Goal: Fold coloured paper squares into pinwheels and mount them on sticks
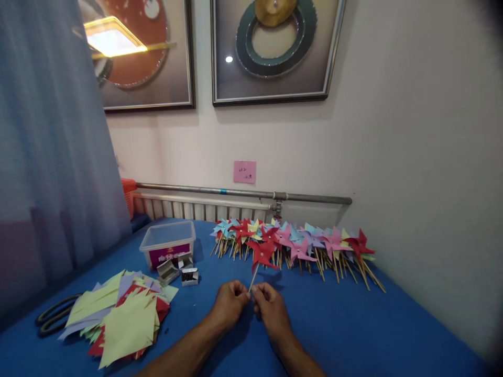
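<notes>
A red paper pinwheel (262, 254) on a thin wooden stick (254, 277) stands upright, tilted slightly right, above the blue tabletop. My left hand (231, 301) has its thumb and fingers pinched around the stick's lower end. Close beside it, my right hand (272, 306) is also closed, its fingertips at the same stick; the exact contact there is hard to make out. Behind the hands lies a long row of finished-looking pinwheels (301, 248) in red, pink, blue, purple and yellow, their sticks pointing toward me.
At left lies a pile of cut paper sheets (129, 324), partly over black-handled scissors (55, 317). A clear plastic tub (168, 235) stands behind small open boxes (190, 277), one with dark bits inside. A blue curtain (51, 157) hangs at left; a pipe (204, 189) runs along the wall.
</notes>
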Demonstrator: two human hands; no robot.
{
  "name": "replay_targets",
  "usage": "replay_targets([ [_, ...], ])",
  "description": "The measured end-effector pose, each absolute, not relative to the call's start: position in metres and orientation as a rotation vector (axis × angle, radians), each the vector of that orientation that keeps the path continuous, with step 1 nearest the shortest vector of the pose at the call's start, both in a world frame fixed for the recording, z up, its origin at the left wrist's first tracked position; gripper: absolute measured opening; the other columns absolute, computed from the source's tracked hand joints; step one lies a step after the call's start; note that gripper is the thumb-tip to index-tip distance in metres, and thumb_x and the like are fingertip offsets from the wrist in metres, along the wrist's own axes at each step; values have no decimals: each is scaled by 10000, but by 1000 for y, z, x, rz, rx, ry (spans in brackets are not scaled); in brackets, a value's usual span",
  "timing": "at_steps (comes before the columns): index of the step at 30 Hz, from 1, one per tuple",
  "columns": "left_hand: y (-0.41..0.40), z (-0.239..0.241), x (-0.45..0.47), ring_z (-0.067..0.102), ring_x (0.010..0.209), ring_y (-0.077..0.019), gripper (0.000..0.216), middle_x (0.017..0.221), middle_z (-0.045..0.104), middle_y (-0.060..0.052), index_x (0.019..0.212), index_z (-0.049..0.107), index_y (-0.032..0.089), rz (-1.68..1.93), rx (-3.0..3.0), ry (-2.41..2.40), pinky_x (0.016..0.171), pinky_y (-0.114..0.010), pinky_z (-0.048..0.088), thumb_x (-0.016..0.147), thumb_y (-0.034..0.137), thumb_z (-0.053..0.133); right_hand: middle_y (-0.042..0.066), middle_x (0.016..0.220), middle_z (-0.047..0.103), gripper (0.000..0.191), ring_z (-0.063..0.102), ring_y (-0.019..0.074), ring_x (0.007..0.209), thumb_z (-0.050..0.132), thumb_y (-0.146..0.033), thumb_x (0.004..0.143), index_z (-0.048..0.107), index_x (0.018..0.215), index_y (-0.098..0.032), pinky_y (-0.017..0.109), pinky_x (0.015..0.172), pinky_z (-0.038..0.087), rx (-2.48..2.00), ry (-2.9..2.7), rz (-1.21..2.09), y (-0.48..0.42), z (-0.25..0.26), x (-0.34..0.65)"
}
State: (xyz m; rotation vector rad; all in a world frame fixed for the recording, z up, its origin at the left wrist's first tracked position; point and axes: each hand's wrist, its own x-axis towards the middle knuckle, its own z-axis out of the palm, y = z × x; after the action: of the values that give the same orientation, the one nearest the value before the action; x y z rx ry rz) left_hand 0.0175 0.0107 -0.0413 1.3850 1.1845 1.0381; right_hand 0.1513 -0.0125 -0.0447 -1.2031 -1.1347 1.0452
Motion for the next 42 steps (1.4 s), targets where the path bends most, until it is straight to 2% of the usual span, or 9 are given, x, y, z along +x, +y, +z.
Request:
replay_targets([
  [5,8,-46,18,373,535,-104,216,549,450,69,652,509,206,1038,1504,1203,542,-258,261,753,301,675,-60,503,499,276,430,122,447,652,-495,761,596,701,-232,248,453,331,-1230,-1200,993,-14,-44,150],
  [13,0,-39,15,473,618,-138,206,620,541,25,676,546,196,1031,1774,1225,605,-267,314,823,340,561,-53,493,503,228,450,137,475,628,-448,755,580,688,-236,248,465,339,-1259,-1206,941,-13,-46,150],
  [18,0,-39,11,493,636,-143,184,653,577,17,722,586,187,989,1894,1257,622,-269,313,834,333,581,-45,504,542,215,505,161,507,608,-426,802,606,694,-240,256,493,368,-1316,-1239,817,-12,-44,160],
  [23,4,-41,6,508,653,-144,162,666,587,16,739,604,182,909,1972,1325,638,-269,311,855,291,576,-3,599,655,177,592,184,574,581,-300,837,620,679,-230,270,581,395,-1518,-1352,532,-1,-23,224],
  [27,4,-40,8,543,698,-150,147,710,632,6,764,638,178,844,2028,1367,664,-265,317,868,261,576,57,718,737,195,655,197,690,567,-231,908,679,749,-216,278,633,352,-1999,-1478,69,6,1,304],
  [30,2,-37,9,565,726,-153,132,745,664,0,781,665,178,791,2075,1401,685,-262,323,868,233,582,115,778,761,221,685,229,726,546,-219,934,725,807,-190,299,633,343,-2124,-1423,11,10,8,344],
  [42,-2,-33,9,593,754,-160,145,797,706,-11,818,700,179,714,2125,1422,702,-260,341,881,213,574,170,932,804,226,734,250,831,543,-240,982,753,937,-169,311,659,349,-2186,-1392,-46,34,-13,360],
])
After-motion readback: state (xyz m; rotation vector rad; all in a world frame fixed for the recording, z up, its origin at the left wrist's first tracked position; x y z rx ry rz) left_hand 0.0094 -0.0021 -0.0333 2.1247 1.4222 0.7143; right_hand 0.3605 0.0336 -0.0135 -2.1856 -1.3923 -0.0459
